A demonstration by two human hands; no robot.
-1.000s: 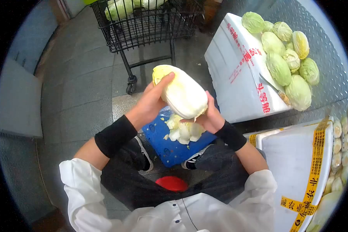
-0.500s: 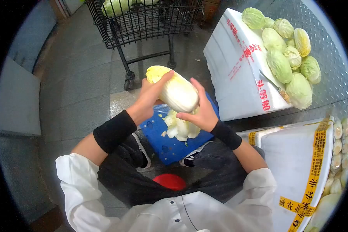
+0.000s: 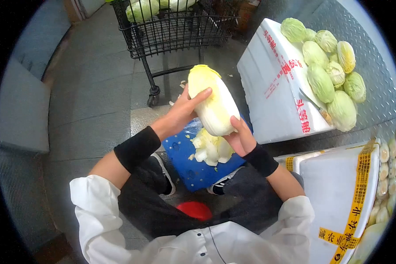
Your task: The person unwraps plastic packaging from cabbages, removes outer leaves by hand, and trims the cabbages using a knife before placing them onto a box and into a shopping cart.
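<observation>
A pale yellow and white napa cabbage is held up between both hands, tilted with its yellow leafy end toward the upper left. My left hand grips that upper end, thumb across the front. Around the white base end on the right my right hand is wrapped, its thumb on the side. Below the cabbage, loose cabbage leaves are piled on a blue board between my shoes.
A black wire cart holding cabbages stands ahead. On the right, a white foam box bears several cabbages and a knife. Nearer is a white lidded box with yellow tape. Something red lies below me.
The cabbage has turned to a more upright tilt and moved slightly right. My right hand opened away from its side and now grips lower, at the base. The view has shifted slightly.
</observation>
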